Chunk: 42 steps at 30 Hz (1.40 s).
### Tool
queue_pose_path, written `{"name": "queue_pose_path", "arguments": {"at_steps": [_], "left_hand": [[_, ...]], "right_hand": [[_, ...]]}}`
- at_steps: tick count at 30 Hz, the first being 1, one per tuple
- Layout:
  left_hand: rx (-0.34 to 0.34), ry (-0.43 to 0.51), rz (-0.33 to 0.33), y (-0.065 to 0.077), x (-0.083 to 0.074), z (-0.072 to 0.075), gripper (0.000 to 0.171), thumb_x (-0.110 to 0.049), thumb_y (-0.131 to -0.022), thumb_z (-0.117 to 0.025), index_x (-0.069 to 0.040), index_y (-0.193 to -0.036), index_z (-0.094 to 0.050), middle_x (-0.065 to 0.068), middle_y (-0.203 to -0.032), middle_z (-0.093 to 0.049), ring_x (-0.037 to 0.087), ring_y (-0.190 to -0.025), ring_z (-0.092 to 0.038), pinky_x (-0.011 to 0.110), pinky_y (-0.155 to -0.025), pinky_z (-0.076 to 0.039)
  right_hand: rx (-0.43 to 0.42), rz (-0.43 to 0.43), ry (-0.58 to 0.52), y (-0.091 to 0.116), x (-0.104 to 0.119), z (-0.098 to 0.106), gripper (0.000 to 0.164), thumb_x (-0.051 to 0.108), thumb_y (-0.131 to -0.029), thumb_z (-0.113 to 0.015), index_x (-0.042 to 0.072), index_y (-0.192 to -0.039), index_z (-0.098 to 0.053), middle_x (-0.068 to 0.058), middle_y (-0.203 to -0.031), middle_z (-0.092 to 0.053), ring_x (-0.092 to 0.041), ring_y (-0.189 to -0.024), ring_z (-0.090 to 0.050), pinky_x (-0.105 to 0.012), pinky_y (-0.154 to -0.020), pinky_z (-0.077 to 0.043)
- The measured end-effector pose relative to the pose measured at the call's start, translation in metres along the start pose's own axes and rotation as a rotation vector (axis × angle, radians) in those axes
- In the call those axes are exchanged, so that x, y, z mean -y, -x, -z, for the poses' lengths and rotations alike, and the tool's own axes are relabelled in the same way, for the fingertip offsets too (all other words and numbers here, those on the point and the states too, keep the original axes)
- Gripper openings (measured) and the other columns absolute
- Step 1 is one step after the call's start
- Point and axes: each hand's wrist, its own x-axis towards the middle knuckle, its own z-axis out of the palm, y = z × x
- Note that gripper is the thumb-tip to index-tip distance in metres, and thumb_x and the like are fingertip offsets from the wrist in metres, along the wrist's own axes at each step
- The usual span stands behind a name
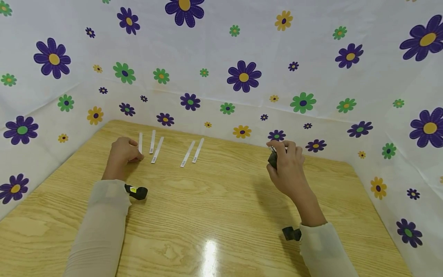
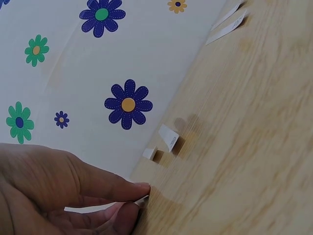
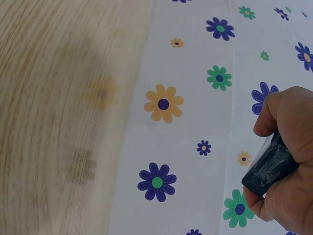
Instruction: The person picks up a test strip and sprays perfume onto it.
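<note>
At the table's far left, my left hand (image 1: pixel 124 151) pinches the near end of a white paper strip (image 1: pixel 140 141) between thumb and finger; the left wrist view shows its edge at the fingertips, close over the wood. Just right of it lie two more strips (image 1: pixel 152 141) (image 1: pixel 157 150), small print on their near ends. Raised above the right part of the table, my right hand (image 1: pixel 288 169) grips a small dark, block-shaped object (image 3: pixel 270 166) with a shiny metal part at its top in the head view. The palm and fingers hide much of that object.
Two further printed strips (image 1: pixel 187 154) (image 1: pixel 198 150) lie side by side toward the middle back of the wooden table (image 1: pixel 207 204). A white cloth with flower prints (image 1: pixel 214 88) stands around the back and both sides. Dark wrist cameras (image 1: pixel 138 192) sit at both cuffs.
</note>
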Motion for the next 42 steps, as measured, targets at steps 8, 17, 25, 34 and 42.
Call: {"name": "queue_pose_path", "arguments": {"at_steps": [8, 17, 25, 34, 42], "left_hand": [[0.009, 0.008, -0.029, 0.000, 0.001, 0.001, 0.061, -0.002, -0.082, -0.078, 0.012, -0.136, -0.053, 0.020, -0.104, -0.064, 0.023, -0.081, -0.060, 0.031, -0.070, -0.052], [0.019, 0.045, -0.022, 0.003, 0.002, 0.006, 0.047, -0.001, -0.085, -0.070, 0.010, -0.130, -0.061, 0.015, -0.097, -0.064, 0.024, -0.083, -0.057, 0.030, -0.071, -0.050], [0.011, 0.122, -0.015, 0.006, -0.005, 0.008, 0.037, -0.008, -0.094, -0.061, 0.008, -0.128, -0.062, 0.020, -0.112, -0.059, 0.024, -0.086, -0.056, 0.031, -0.073, -0.052], [0.003, 0.231, -0.029, 0.006, -0.015, 0.010, 0.041, -0.012, -0.095, -0.060, 0.004, -0.133, -0.059, 0.017, -0.122, -0.054, 0.023, -0.090, -0.054, 0.030, -0.080, -0.056], [0.002, 0.235, -0.101, 0.012, -0.028, 0.010, 0.038, -0.013, -0.095, -0.059, 0.003, -0.129, -0.060, 0.015, -0.117, -0.055, 0.020, -0.088, -0.054, 0.028, -0.080, -0.057]], "right_hand": [[0.003, -0.003, 0.004, 0.000, 0.000, 0.000, 0.065, -0.005, -0.085, -0.069, 0.019, -0.138, -0.041, -0.033, -0.127, -0.041, -0.050, -0.105, -0.037, -0.062, -0.078, -0.034], [0.010, -0.003, 0.010, 0.000, 0.000, -0.001, 0.065, -0.005, -0.085, -0.069, 0.019, -0.139, -0.041, -0.033, -0.128, -0.040, -0.051, -0.107, -0.037, -0.063, -0.079, -0.034], [0.016, -0.007, 0.009, 0.000, 0.000, -0.001, 0.064, -0.005, -0.085, -0.068, 0.018, -0.138, -0.041, -0.033, -0.128, -0.040, -0.051, -0.107, -0.037, -0.063, -0.080, -0.034], [0.015, -0.006, 0.009, 0.000, 0.001, -0.001, 0.064, -0.004, -0.086, -0.068, 0.018, -0.139, -0.041, -0.034, -0.128, -0.040, -0.051, -0.107, -0.038, -0.064, -0.080, -0.035], [0.021, -0.010, 0.006, 0.000, 0.001, -0.001, 0.064, -0.004, -0.086, -0.068, 0.018, -0.139, -0.040, -0.033, -0.129, -0.040, -0.051, -0.108, -0.037, -0.064, -0.080, -0.034]]}}
